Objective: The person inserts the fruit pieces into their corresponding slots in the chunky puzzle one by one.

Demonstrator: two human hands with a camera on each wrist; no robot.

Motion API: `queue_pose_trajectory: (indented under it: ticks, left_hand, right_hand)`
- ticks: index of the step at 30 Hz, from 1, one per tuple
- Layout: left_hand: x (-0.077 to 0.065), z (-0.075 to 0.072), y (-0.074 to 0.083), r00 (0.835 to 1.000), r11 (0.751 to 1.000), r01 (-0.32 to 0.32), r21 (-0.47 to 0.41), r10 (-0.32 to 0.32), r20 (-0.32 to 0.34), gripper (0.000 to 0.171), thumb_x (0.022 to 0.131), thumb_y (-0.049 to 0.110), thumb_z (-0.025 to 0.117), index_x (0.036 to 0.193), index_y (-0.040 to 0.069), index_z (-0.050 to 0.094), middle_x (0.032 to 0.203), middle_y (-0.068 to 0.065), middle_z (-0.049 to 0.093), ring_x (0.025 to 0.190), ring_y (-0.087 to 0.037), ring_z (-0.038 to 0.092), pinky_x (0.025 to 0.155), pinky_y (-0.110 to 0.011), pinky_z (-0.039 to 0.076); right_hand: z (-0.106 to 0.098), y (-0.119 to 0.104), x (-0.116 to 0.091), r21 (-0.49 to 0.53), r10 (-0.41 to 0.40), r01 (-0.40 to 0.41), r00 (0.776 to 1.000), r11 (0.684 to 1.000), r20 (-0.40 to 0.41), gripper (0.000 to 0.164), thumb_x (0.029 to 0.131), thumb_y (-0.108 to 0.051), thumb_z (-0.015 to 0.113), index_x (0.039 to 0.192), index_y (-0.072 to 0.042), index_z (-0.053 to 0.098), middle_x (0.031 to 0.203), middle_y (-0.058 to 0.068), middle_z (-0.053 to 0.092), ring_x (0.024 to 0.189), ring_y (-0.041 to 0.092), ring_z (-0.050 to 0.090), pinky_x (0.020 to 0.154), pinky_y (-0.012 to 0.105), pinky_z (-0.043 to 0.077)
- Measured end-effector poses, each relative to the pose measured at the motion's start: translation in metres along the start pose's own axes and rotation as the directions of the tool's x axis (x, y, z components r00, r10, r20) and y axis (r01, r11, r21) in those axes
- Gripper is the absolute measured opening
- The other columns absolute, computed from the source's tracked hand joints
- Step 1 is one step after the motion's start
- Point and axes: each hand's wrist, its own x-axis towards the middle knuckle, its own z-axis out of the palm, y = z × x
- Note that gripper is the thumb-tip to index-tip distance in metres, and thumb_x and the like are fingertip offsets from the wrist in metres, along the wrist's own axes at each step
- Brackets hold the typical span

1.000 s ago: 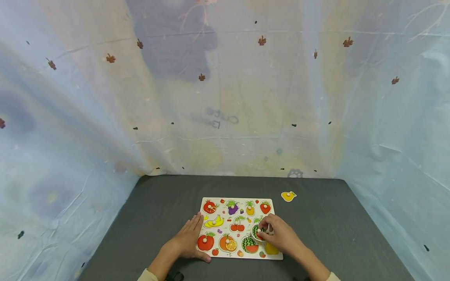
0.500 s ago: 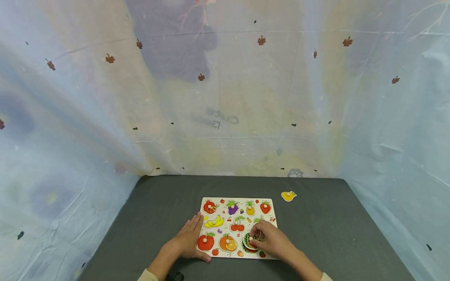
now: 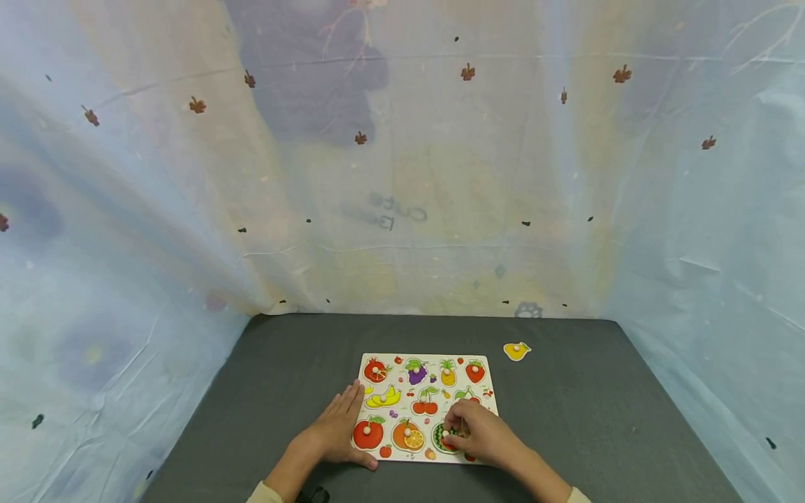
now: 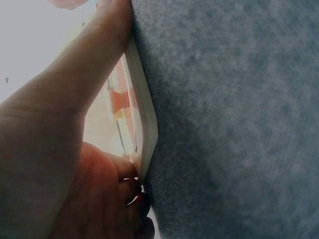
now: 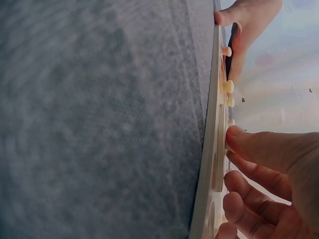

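Note:
A white wooden knob puzzle board (image 3: 402, 402) with fruit pictures lies on the dark table. My left hand (image 3: 339, 426) rests along its left edge, fingers straight, thumb at the near corner. My right hand (image 3: 484, 433) pinches the small knob of a round green-and-red watermelon piece (image 3: 438, 438), which is over the watermelon picture in the near row. That hand hides part of the piece and the board's near right corner. In the right wrist view the thumb (image 5: 249, 142) and curled fingers are close against the board's face. Whether the piece sits fully flush, I cannot tell.
A yellow pear piece (image 3: 517, 351) lies on the table (image 3: 566, 405) beyond the board's far right corner. Knobbed pieces, including an apple (image 3: 367, 434) and an orange (image 3: 407, 436), sit in the board. A patterned curtain (image 3: 402, 175) encloses the back and sides.
My right hand has moved left with the watermelon piece, from right of the watermelon picture to over it, and the piece now lines up with it. My left hand has stayed put.

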Motion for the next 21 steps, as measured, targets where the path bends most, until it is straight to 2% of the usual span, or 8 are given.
queue_pose_trajectory:
  ticks: [11, 21]
  left_hand:
    - [0.0022, 0.0016, -0.0021, 1.000, 1.000, 0.006, 0.021, -0.006, 0.000, 0.148, 0.067, 0.070, 0.094, 0.168, -0.005, 0.017, 0.177, -0.023, 0.016, 0.164, -0.039, 0.017, 0.132, -0.056, 0.018]
    - [0.0031, 0.0015, -0.0019, 1.000, 1.000, 0.017, 0.022, -0.017, 0.004, 0.148, 0.067, 0.070, 0.094, 0.168, -0.005, 0.017, 0.177, -0.024, 0.016, 0.164, -0.040, 0.018, 0.132, -0.057, 0.019]
  right_hand:
    - [0.0023, 0.0003, 0.0009, -0.012, 0.022, -0.022, 1.000, 1.000, 0.005, 0.020, 0.091, -0.024, 0.089, 0.090, -0.021, 0.070, 0.084, -0.011, 0.058, 0.070, 0.001, 0.050, 0.062, 0.022, 0.044]
    - [-0.0033, 0.0004, 0.0007, -0.017, 0.021, -0.021, 1.000, 1.000, 0.012, 0.019, 0.090, -0.023, 0.089, 0.091, -0.019, 0.071, 0.085, -0.011, 0.058, 0.072, 0.002, 0.050, 0.063, 0.023, 0.044]
